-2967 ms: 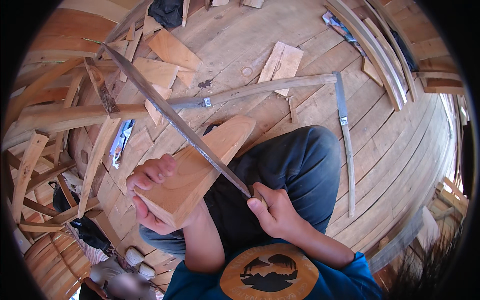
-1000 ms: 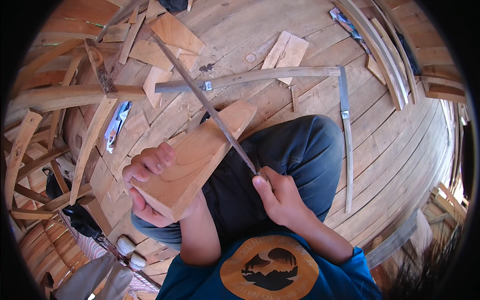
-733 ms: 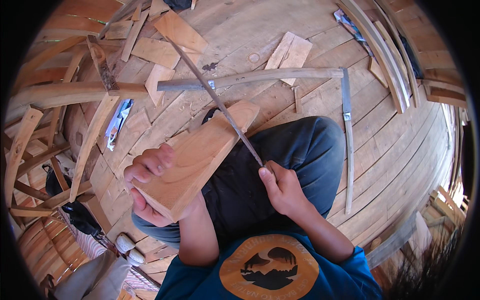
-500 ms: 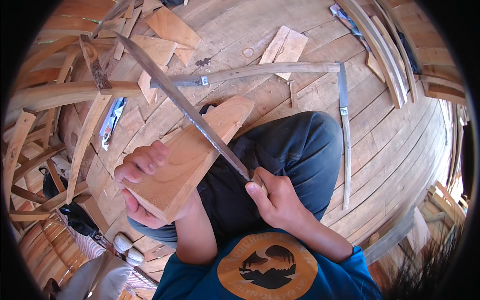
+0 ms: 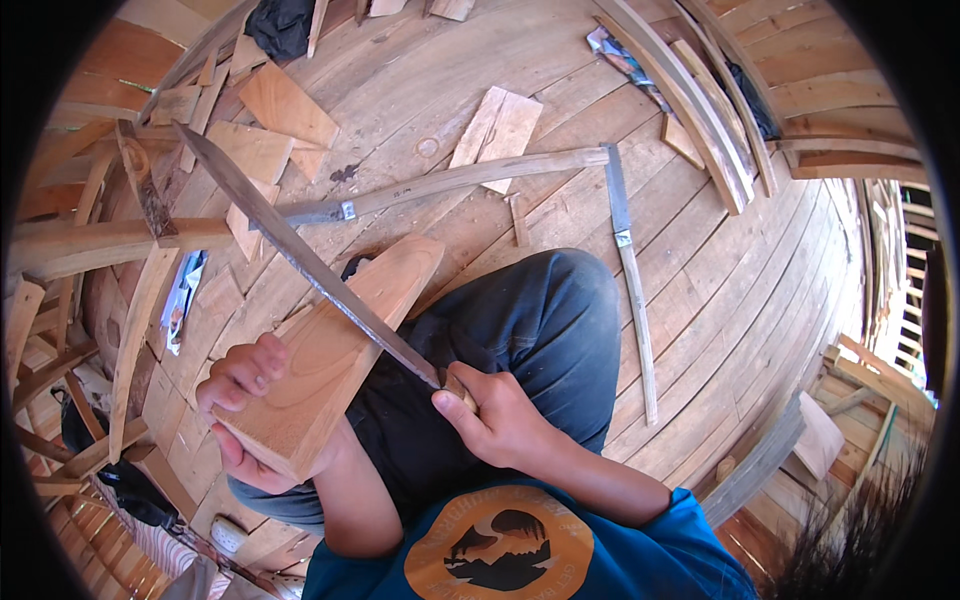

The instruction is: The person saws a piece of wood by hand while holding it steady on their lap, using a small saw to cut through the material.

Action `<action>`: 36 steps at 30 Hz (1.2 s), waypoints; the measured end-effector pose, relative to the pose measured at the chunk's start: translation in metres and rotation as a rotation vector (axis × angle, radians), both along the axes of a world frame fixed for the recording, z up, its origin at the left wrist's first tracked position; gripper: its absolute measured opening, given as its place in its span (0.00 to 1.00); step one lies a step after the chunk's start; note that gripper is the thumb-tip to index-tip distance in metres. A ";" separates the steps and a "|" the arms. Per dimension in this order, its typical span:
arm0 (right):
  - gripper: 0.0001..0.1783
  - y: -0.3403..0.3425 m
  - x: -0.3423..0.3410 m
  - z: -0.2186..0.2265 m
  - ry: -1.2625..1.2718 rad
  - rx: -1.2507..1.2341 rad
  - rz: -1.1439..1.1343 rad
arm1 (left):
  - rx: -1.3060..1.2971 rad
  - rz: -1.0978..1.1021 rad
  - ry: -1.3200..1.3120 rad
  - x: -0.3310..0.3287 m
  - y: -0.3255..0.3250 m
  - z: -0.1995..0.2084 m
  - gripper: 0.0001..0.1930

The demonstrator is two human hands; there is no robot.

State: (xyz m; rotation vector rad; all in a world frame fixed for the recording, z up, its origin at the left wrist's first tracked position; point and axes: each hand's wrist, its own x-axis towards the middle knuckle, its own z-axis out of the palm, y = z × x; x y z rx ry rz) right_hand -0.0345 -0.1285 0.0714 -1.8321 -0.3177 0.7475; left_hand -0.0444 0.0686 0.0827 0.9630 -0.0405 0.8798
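My left hand [image 5: 243, 395] grips the near end of a thick wooden block [image 5: 325, 370], fingers over its left edge and the palm beneath. The block slants up and away, tapering to a rounded far end. Closed round a short wooden handle, my right hand [image 5: 490, 412] holds a machete [image 5: 318, 272]. Its long, worn blade runs up to the left across the block's top face; whether the edge touches the wood I cannot tell. Below the block are my bent legs in dark trousers [image 5: 555, 310].
A wooden bar [image 5: 470, 176] with metal fittings lies on the plank floor [image 5: 740, 300], beside a long blade-tipped stick [image 5: 640, 330]. Board offcuts [image 5: 290, 110] are strewn at the far left. Curved timbers [image 5: 140, 340] stand along the left; more beams [image 5: 690, 110] rest at the far right.
The whole view has shifted, so the scene sits lower and further left. Both hands keep their grips, and the machete stays across the block at nearly the same angle.
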 end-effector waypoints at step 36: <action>0.25 0.023 -0.001 0.004 0.036 -0.048 0.055 | -0.085 0.018 -0.016 -0.020 0.034 -0.012 0.12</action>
